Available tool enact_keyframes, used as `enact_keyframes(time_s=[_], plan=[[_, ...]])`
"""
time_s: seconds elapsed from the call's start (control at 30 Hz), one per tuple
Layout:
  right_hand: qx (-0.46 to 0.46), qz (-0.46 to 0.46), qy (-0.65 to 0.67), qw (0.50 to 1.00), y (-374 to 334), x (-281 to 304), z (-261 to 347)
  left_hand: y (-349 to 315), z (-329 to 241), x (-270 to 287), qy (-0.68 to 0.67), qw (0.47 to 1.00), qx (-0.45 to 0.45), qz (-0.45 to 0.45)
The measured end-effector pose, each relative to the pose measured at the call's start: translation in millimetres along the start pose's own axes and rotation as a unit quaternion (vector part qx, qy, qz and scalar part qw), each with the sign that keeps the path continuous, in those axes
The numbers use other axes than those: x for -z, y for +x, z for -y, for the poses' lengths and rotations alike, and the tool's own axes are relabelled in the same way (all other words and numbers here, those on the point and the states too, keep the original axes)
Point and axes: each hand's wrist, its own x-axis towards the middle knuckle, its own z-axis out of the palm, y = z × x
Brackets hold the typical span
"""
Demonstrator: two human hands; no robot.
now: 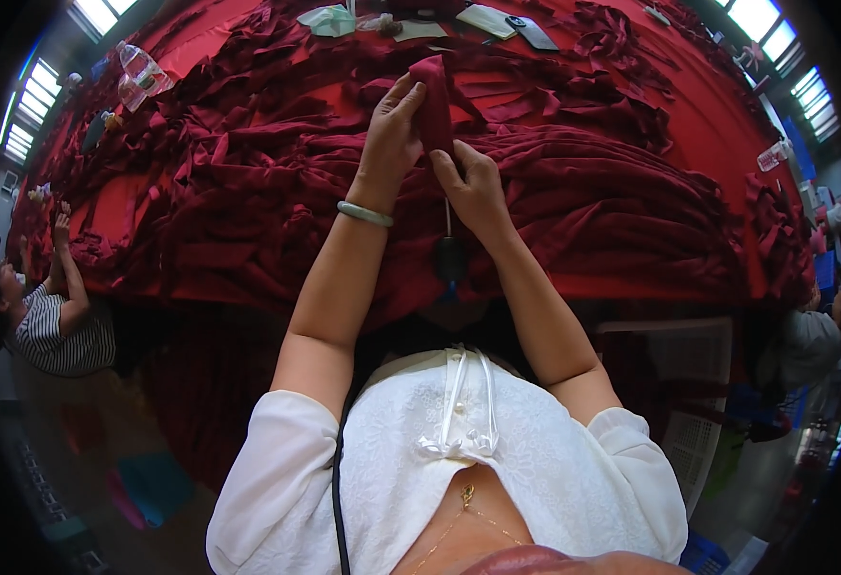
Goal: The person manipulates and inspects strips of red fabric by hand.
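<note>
A dark red fabric strip (pixel 434 107), folded over at its top, stands up between my two hands above the red table. My left hand (pixel 394 132) is closed on its left side, thumb and fingers near the upper part. My right hand (pixel 476 184) pinches the strip's lower end. A thin metal rod (pixel 447 217) rises upright beneath that end from a black handle (pixel 450 257), with a bit of blue at its base. Whether the rod runs inside the strip is hidden. Heaped dark red fabric strips (pixel 612 211) lie on both sides of my hands.
The red table (pixel 713 105) also bears a plastic bottle (pixel 143 72) at the far left, another bottle (pixel 773 155) at the right, and a phone (pixel 532 33) at the back. A person in stripes (pixel 61 326) works at the left. A white crate (pixel 698 422) stands below, right.
</note>
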Motion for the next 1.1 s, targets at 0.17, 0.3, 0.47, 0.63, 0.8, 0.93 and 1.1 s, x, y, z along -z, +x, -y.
enact_keyframes(time_s=[0.17, 0.3, 0.47, 0.63, 0.8, 0.93, 1.1], plan=[[-0.018, 0.007, 0.017, 1.0, -6, 1, -9, -10, 3, -3, -0.022, 1.0, -0.006, 0.009], [-0.015, 0.018, 0.008, 1.0, -11, 2, -2, -20, 3, -3, -0.019, 1.0, -0.008, 0.011], [-0.032, 0.049, 0.005, 0.998, -13, 9, -13, -34, 8, -2, 0.028, 0.999, -0.016, 0.02], [0.027, -0.01, -0.004, 1.0, 28, 16, -7, -44, 4, 7, 0.039, 0.999, -0.002, 0.025], [0.065, -0.018, -0.004, 0.998, 54, 2, -16, -26, 9, 16, 0.012, 0.999, 0.032, -0.004], [0.031, -0.021, 0.046, 0.998, 39, -8, -17, -2, 2, 24, 0.11, 0.982, -0.073, 0.135], [0.019, 0.005, 0.015, 1.0, 26, -7, -18, 14, -15, -6, 0.037, 0.999, 0.035, -0.006]])
